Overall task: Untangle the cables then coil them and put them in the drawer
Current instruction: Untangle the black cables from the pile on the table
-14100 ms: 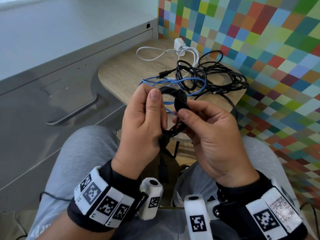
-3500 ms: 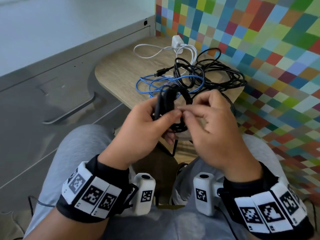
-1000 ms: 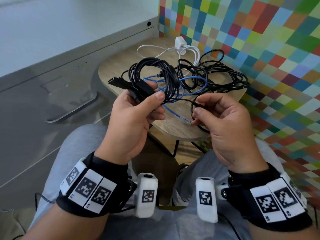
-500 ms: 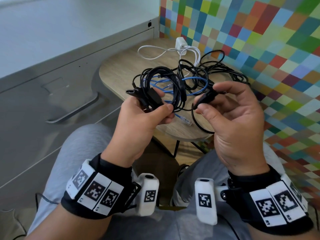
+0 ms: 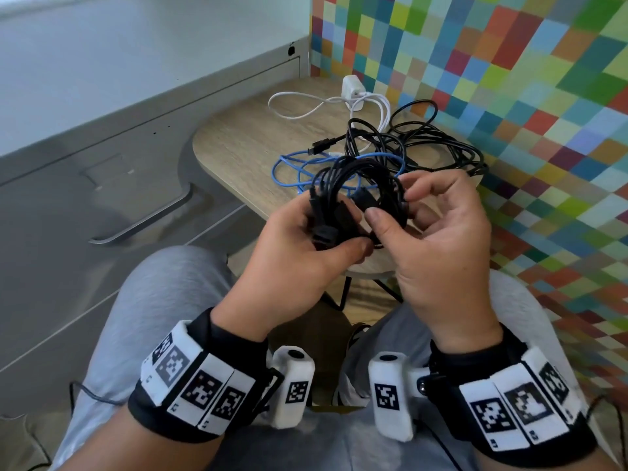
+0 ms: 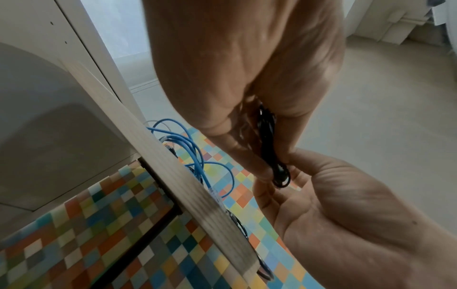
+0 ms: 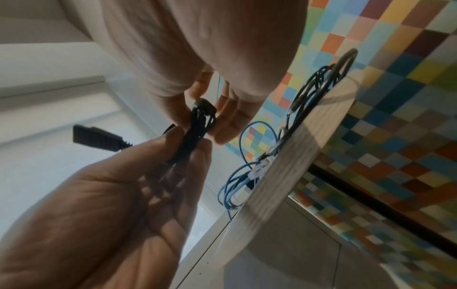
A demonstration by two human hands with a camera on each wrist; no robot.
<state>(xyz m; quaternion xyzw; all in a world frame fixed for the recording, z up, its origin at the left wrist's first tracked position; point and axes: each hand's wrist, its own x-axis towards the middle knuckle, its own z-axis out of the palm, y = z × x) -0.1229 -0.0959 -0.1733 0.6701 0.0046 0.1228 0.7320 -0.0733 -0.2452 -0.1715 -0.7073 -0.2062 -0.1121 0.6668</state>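
Centrally in the head view, the left hand and right hand both gripped one coiled black cable. Blue cable, white cable and black tangle lay unsorted upper centre; drawer, left, appeared closed.

no text or labels can be read.
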